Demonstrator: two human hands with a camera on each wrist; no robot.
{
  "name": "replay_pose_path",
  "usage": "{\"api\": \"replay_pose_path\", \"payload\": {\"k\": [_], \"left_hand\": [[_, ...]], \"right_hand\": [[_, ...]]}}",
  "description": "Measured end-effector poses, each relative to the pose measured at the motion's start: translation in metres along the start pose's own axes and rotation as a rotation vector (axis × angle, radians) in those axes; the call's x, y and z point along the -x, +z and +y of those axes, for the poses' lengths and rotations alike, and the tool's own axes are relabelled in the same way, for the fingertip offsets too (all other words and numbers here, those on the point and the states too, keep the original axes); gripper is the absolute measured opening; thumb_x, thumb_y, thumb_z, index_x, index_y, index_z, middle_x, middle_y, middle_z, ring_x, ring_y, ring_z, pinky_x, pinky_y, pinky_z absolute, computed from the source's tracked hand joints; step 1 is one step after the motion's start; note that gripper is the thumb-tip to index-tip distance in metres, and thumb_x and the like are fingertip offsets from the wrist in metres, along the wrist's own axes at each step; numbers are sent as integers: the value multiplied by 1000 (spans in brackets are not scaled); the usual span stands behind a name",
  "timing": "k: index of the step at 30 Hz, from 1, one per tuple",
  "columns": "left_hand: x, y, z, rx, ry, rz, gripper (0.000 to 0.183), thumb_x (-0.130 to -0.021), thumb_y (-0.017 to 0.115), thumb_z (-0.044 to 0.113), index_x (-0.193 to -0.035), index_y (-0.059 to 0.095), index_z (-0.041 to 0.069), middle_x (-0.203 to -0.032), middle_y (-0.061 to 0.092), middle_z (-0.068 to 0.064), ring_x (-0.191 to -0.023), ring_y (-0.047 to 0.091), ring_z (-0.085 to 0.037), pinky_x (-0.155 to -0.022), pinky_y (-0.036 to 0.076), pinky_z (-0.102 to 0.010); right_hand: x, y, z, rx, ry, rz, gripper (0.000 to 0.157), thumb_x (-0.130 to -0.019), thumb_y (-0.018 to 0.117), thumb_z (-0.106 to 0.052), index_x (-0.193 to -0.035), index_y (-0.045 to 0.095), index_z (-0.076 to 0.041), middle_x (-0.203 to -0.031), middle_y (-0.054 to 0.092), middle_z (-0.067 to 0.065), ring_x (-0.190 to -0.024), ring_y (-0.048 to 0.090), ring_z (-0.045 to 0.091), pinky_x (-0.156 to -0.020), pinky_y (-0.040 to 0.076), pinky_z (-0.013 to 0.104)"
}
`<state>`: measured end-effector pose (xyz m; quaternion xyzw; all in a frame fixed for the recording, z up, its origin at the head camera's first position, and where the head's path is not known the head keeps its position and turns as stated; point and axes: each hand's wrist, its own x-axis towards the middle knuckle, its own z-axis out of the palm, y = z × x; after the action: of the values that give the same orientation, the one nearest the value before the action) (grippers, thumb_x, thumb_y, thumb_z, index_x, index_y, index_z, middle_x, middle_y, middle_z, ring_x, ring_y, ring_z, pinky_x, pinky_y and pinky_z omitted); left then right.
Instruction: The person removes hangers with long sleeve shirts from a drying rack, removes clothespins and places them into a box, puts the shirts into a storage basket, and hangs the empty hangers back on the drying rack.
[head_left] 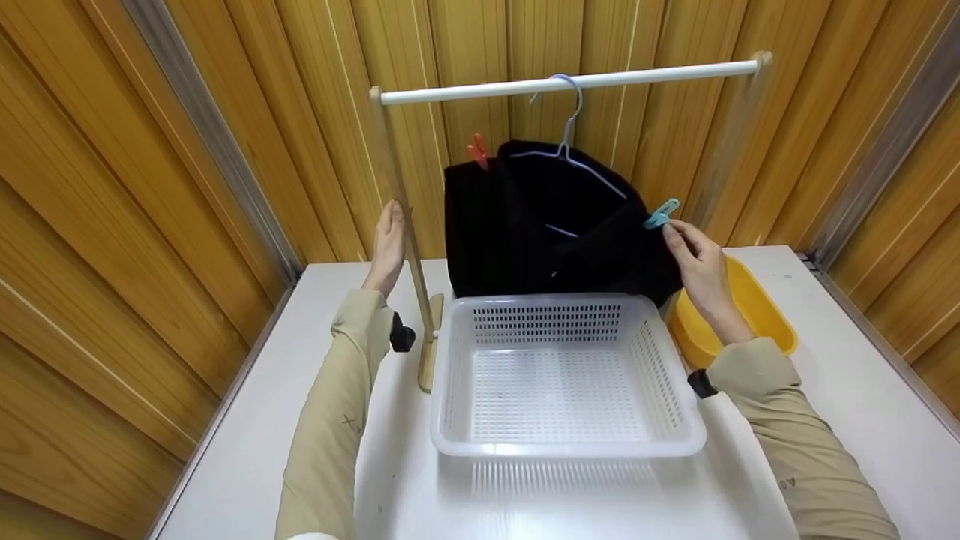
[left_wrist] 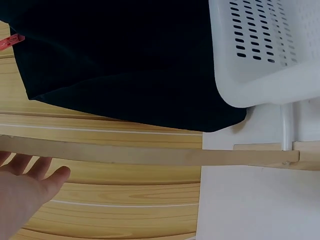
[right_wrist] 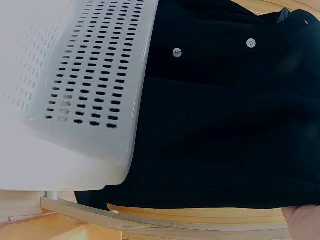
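A black buttoned shirt (head_left: 510,247) hangs on a pale blue wire hanger (head_left: 570,135) hooked over the white bar of a garment rack (head_left: 465,92). One red clothespin (head_left: 478,152) clips its left shoulder, and a light blue clothespin (head_left: 663,214) its right. My right hand (head_left: 705,270) pinches the shirt's edge right by the blue clothespin; the clothespin partly hides the fingertips. At the rack's left wooden post (left_wrist: 125,154), my left hand (head_left: 388,244) is upright with fingers extended, beside or touching the wood. Two white buttons (right_wrist: 251,43) show on the shirt front.
A white perforated basket (head_left: 570,450) stands on the white table in front of the shirt, with nothing in it. Behind my right wrist is a yellow tub (head_left: 780,330). Wood-patterned panels (head_left: 187,187) enclose the back and sides.
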<state>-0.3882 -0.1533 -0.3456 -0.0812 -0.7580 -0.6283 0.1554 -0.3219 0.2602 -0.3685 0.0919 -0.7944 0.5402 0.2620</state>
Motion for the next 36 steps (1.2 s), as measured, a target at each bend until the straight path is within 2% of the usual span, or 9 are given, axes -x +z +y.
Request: {"api": "replay_pose_path", "payload": {"k": [4,9,12,14,21,28,32,36], "left_hand": [[-1,2,-1,10,40,21,48,-101,27,25,-136,25,-8,-139,28,-22,-127,24,-28,-100,21,-30],[-5,3,-3,92,122,61,32,-100,32,17,-114,48,-8,-109,53,-26,-104,47,-34,-84,36,-30],[-7,2,-2,98,122,77,27,-100,35,17,-100,52,-4,-94,57,-25,-90,53,-34,-71,38,-28],[-7,0,-1,77,105,69,26,-99,37,20,-95,52,-1,-92,57,-24,-87,54,-33,-66,38,-29],[-5,-14,9,122,-15,-73,27,-98,41,20,-105,52,-4,-104,56,-22,-94,54,-30,-80,43,-41],[-8,-25,5,99,32,-170,30,-96,46,20,-107,53,-7,-109,56,-22,-96,55,-26,-83,42,-44],[-6,-32,11,136,37,-234,23,-95,48,16,-102,55,-5,-110,54,-26,-102,51,-35,-86,40,-46],[0,-36,23,136,33,-270,24,-95,48,13,-103,54,-9,-112,51,-32,-103,47,-41,-86,38,-49]], "right_hand": [[1,-1,-2,-3,-5,-23,40,-95,47,-31,-119,56,-1,-116,55,10,-105,47,13,-87,36,25],[0,0,-2,-6,-34,-25,37,-95,48,-28,-116,58,0,-112,58,8,-102,49,10,-85,36,23],[-1,-1,-2,-6,-45,-29,36,-94,49,-27,-115,59,1,-110,59,6,-100,50,9,-84,37,23],[-1,-1,-1,-4,-47,-34,37,-95,48,-28,-114,59,2,-110,59,6,-100,50,9,-84,37,23],[1,-4,0,13,-47,-54,38,-95,47,-27,-114,59,3,-111,59,10,-99,51,8,-83,37,22],[4,-7,-11,-17,-58,-84,32,-96,46,-17,-113,58,8,-110,58,14,-97,51,6,-83,37,20],[10,-9,-27,-9,-73,-93,30,-96,45,-13,-109,58,11,-107,58,19,-95,52,8,-81,37,19],[13,-10,-35,-5,-72,-96,30,-96,44,-12,-107,59,12,-106,58,22,-94,53,9,-81,37,19]]}}
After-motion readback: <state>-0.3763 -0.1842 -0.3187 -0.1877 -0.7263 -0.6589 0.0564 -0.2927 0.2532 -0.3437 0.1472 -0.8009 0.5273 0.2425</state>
